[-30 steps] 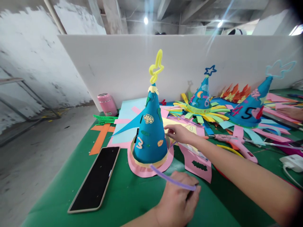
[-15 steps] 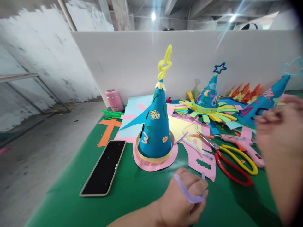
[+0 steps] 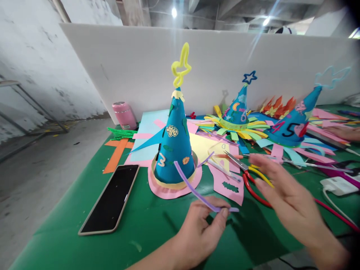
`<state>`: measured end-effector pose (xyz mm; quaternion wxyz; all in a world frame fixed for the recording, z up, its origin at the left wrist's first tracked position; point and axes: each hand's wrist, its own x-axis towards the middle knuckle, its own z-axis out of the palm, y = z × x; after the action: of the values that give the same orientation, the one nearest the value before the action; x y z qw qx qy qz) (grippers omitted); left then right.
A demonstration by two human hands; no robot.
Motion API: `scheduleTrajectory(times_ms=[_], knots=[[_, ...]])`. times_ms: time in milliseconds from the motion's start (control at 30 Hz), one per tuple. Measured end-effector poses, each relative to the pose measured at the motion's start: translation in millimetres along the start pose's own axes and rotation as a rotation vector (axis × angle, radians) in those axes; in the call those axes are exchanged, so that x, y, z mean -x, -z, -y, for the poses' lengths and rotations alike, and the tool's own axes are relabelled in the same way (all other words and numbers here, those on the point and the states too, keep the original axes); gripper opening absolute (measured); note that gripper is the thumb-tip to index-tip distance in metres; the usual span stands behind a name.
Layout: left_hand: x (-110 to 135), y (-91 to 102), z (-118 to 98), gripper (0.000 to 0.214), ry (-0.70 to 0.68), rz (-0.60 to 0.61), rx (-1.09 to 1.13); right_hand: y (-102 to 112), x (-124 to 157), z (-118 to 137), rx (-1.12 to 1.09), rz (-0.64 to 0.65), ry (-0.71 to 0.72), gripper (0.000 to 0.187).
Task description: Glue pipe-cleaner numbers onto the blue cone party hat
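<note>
My left hand (image 3: pixel 206 227) pinches a bent purple pipe cleaner (image 3: pixel 194 191) between thumb and fingertips, its long end slanting up in front of the blue paper cone hat (image 3: pixel 176 146). That hat stands upright on a pink brim and bears a yellow twisted shape (image 3: pixel 182 67) on its tip. My right hand (image 3: pixel 284 198), slightly blurred, hangs open with thumb and fingers apart and nothing visible in it. It partly covers the scissors (image 3: pixel 237 162) with red and yellow handles. Another purple pipe cleaner (image 3: pixel 206 159) lies beside the hat's brim.
A phone (image 3: pixel 111 198) lies left of the hat, with a pink bottle (image 3: pixel 124 115) behind. Two more decorated cone hats (image 3: pixel 236 108) (image 3: pixel 295 122) stand at the right. Paper scraps (image 3: pixel 229 185) and a white plug (image 3: pixel 337 185) lie on the green table. Another person's hand (image 3: pixel 344 132) shows far right.
My right hand has come down and left from beside the far-right hat, and its fingers have opened. My left hand has turned, and the pipe cleaner now points up-left. The view has shifted right.
</note>
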<state>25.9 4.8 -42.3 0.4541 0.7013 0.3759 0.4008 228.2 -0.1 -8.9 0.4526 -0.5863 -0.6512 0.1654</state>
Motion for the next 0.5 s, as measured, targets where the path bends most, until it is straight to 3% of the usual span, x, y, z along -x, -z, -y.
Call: scheduleTrajectory(times_ms=[100,233,300,400,500], knots=[[-0.2,1.6,0.0,0.023,0.063,0.136,0.022,-39.0,-6.9,30.1,-0.172,0.22,0.02,0.036],[-4.4,4.0,-0.5,0.022,-0.01,0.315,0.083,-58.8,-0.6,41.1,-0.142,0.498,0.031,0.042],[-5.2,4.3,1.0,0.024,-0.051,0.318,0.126,-62.9,2.4,42.9,-0.097,0.48,0.062,0.043],[-4.5,3.9,6.7,0.024,-0.062,0.33,0.141,-68.2,5.4,53.5,-0.079,0.296,0.221,0.04],[-3.7,4.4,11.9,0.017,-0.01,0.278,0.123,-71.7,5.7,72.5,-0.149,0.355,0.502,0.042]])
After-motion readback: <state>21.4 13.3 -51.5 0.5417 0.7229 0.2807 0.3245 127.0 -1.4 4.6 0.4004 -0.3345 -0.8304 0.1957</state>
